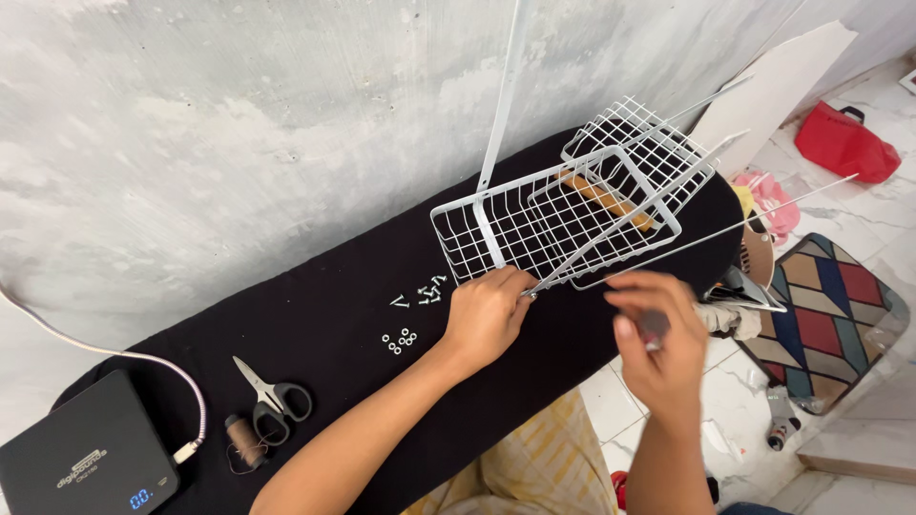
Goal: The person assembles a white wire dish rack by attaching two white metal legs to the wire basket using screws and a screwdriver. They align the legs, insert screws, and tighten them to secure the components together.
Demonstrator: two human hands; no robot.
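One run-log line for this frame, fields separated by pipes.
left hand: grips corner of white wire basket | right hand: holds small tool, blurred | black table: screws, washers, scissors

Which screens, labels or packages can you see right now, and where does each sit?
Black scale: flat square device at the near-left end of the black table, white cable plugged into its side.
Its screen: small blue-lit digits at the front edge.
Its label: small pale printed mark on top.
Red bag: on the floor, far right.

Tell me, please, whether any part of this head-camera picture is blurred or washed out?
In the head view the right hand is motion-blurred; the left hand, white wire baskets and scissors are sharp; the light is soft and even, with only faint shadows on the black table.
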